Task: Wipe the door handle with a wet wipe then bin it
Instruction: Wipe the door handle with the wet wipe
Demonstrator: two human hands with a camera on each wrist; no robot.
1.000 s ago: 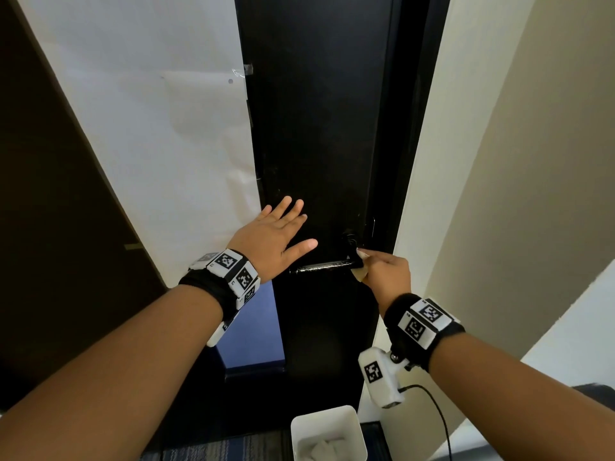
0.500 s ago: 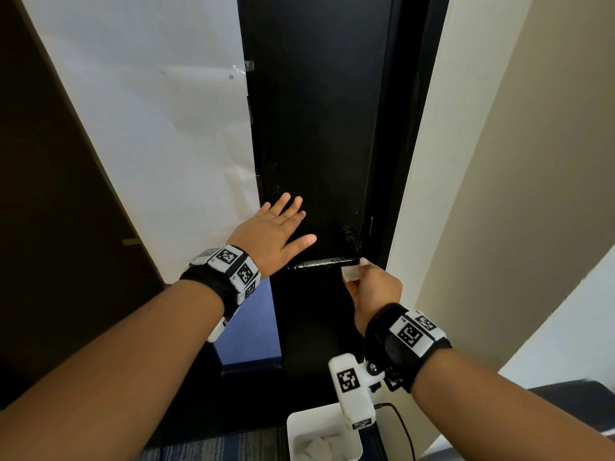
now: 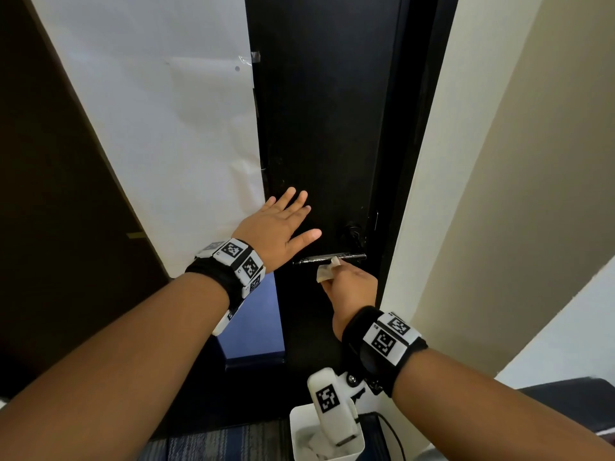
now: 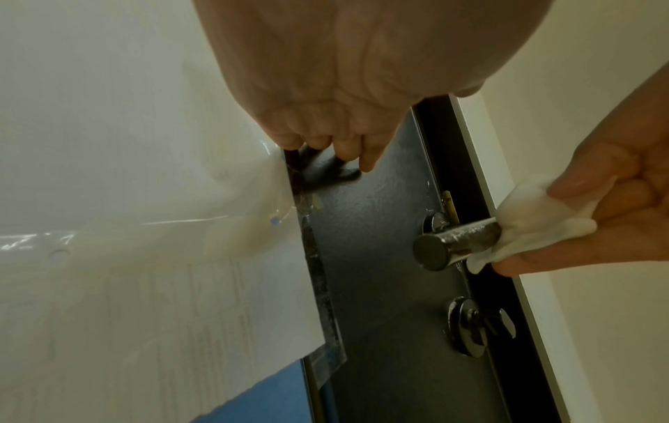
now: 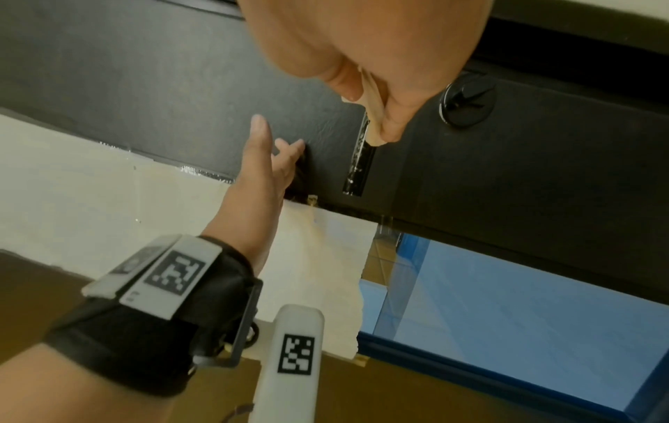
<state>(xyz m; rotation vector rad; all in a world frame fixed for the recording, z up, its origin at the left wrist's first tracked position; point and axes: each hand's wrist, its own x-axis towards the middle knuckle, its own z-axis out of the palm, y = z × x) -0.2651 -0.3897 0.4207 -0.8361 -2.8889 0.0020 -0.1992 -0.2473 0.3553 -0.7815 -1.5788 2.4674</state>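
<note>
- Head view: left hand is laid flat on the black door, fingers straight and spread, nothing held; it sits above and left of the door handle, thumb tip near the lever's free end but apart from it.
- Head view: right hand is curled round a wet wipe, which is pressed to the handle approx. mid-length; bare lever is seen on both sides of the wipe.
- Head view: door's latch edge runs close to the white frame strip at right; white paper sheet borders the door at left. A white bin stands on the floor below the right wrist, partly hidden by the wrist camera; crumpled white material is seen inside.
- Left wrist view: left hand is seen palm-side, fingertips touching the door panel. The handle, a round metal bar, projects w/ its end cap free; the wipe is wrapped over the bar behind the cap, pinched by the right hand between thumb and fingers. A lock fitting sits below the handle, apart from it.
- Right wrist view: right hand is closed on the wipe, which meets the handle; lever's wet-looking length beyond the wipe is uncovered. Left hand rests open on the door, just beside the lever, not touching. A round fitting lies to the other side of the right hand.
</note>
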